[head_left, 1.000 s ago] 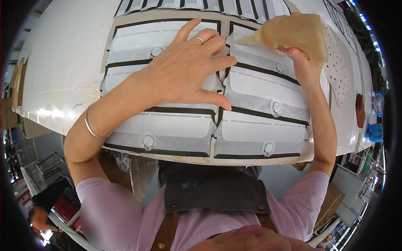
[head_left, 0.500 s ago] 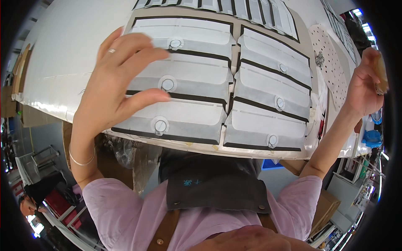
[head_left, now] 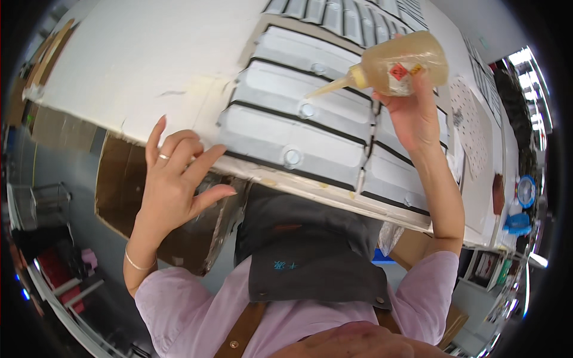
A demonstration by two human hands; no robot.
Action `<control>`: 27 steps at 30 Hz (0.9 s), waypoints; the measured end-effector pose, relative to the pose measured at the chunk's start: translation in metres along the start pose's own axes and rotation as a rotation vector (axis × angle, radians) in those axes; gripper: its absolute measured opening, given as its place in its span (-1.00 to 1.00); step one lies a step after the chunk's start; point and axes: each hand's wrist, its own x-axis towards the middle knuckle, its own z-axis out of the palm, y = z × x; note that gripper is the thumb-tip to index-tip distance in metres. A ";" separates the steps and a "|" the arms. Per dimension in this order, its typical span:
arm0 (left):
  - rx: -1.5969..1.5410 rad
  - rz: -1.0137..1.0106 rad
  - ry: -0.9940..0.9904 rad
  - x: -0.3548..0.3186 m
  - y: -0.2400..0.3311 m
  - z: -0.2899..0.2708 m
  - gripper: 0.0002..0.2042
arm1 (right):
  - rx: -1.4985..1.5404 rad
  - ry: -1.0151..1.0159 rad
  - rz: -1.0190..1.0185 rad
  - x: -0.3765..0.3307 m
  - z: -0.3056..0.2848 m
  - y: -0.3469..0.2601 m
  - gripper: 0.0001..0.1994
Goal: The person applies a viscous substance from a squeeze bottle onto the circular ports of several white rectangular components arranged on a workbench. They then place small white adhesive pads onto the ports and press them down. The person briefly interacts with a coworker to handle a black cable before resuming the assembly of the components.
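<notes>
My right hand [head_left: 415,113] grips a soft yellowish squeeze bottle [head_left: 400,59] tipped on its side. Its thin nozzle [head_left: 325,89] points left over a sheet of grey-white panels with black edges and round studs [head_left: 310,128], lying on the white table [head_left: 143,59]. My left hand [head_left: 176,182] hovers at the table's near edge, fingers spread, a ring on one finger, holding nothing. It sits left of the panel sheet, a fingertip close to its near left corner.
Brown cardboard [head_left: 116,185] stands under the table edge on the left. A perforated white sheet [head_left: 468,128] lies at the right of the table. Blue objects [head_left: 519,206] sit at the far right edge. Shelving and a metal rack are on the floor at left.
My right hand came back from the right holding the squeeze bottle, which it now tips over the panels. My left hand slid off the panels, down and left to the table's edge.
</notes>
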 end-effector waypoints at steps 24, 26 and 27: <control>-0.015 -0.028 0.036 -0.019 0.001 0.043 -0.21 | -0.435 -0.346 -0.045 0.005 0.113 0.053 -0.02; -0.001 -0.024 0.038 -0.019 0.002 0.043 -0.20 | -0.452 -0.352 -0.053 0.007 0.114 0.051 -0.04; 0.001 -0.025 0.044 -0.019 0.002 0.044 -0.20 | -0.471 -0.352 -0.054 0.009 0.114 0.050 -0.04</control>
